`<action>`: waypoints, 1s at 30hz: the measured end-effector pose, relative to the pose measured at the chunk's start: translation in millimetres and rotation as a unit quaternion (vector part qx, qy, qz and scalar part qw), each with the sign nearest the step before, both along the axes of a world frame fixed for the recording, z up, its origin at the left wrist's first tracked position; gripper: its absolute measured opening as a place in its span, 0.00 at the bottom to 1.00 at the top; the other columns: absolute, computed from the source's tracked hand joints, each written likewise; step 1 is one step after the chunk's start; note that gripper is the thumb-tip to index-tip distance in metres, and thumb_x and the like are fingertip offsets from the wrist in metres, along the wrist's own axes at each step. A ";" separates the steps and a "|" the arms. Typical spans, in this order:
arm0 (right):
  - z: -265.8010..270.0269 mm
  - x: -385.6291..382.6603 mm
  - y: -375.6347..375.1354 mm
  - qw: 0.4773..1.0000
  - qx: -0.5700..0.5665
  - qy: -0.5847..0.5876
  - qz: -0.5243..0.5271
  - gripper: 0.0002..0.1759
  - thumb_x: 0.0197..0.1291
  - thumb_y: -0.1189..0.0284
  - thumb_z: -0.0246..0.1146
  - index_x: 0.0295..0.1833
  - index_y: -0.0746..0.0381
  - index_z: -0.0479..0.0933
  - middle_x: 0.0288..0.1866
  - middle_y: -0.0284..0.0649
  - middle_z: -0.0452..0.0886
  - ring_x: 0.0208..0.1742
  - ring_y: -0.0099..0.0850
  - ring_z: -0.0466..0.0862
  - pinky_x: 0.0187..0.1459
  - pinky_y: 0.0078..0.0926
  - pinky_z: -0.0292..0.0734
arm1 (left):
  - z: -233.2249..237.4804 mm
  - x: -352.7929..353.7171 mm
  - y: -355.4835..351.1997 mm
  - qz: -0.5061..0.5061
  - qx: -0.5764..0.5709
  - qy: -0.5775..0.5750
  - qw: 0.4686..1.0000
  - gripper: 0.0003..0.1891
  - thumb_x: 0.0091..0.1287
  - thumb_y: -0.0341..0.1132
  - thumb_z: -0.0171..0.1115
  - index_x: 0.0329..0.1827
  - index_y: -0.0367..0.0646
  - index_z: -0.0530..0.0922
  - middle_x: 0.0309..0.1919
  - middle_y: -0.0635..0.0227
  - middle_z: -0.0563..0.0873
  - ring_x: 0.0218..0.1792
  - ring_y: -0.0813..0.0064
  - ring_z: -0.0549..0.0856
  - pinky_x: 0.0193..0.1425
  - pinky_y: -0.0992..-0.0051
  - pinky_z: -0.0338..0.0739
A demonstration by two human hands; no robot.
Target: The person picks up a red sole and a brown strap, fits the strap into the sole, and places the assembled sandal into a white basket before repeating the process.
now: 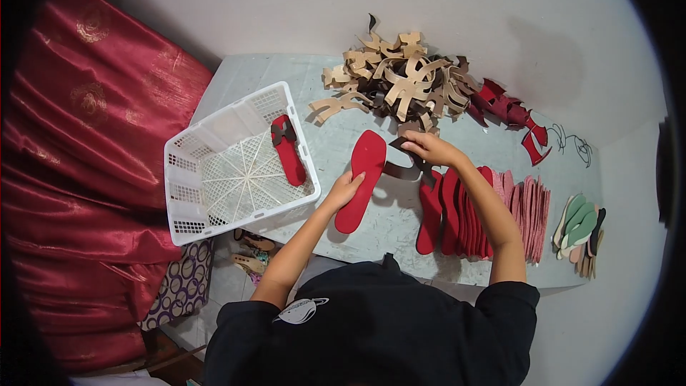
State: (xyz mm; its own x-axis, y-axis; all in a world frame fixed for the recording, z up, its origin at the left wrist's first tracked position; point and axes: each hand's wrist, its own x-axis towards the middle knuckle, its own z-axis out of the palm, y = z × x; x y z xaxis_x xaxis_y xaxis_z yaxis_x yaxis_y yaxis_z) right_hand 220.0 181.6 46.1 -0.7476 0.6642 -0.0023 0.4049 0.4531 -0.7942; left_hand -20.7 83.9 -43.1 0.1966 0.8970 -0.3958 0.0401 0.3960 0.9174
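A person in a black top leans over a table (336, 139). The left hand (344, 189) holds a red sole (363, 171) by its side. The fingers are curled round the edge, near the middle of the sole. The sole lies flat on the table, right in front of the person, with its wide end pointing away.

The right hand (429, 149) is just past the top of the sole. Its fingers are bent, and the tips touch a dark strap (409, 169) on the table. It is hard to tell if the fingers grip the strap or just press on it.

A white basket (187, 164) sits to the left, half over the table edge. One red sandal (289, 154) with a dark strap lies in it. Behind the hands is a big pile of tan straps (400, 82), and some red straps (507, 111) lie beside it. Under the right arm stands a row of red soles (450, 207), then pink soles (529, 207). A few green soles (580, 223) lie farther right. A red cloth (86, 171) hangs on the left.
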 end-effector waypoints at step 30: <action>-12.8 -78.0 -44.3 0.981 -0.058 0.046 -0.177 0.17 0.60 0.62 0.55 0.38 0.67 0.72 0.21 0.40 0.77 0.23 0.22 0.75 0.25 0.23 0.68 | -2.8 4.0 -37.6 -0.097 -0.084 -0.055 0.990 0.16 0.66 0.42 0.49 0.47 0.39 0.73 0.32 0.70 0.81 0.27 0.85 0.78 0.31 0.83 0.73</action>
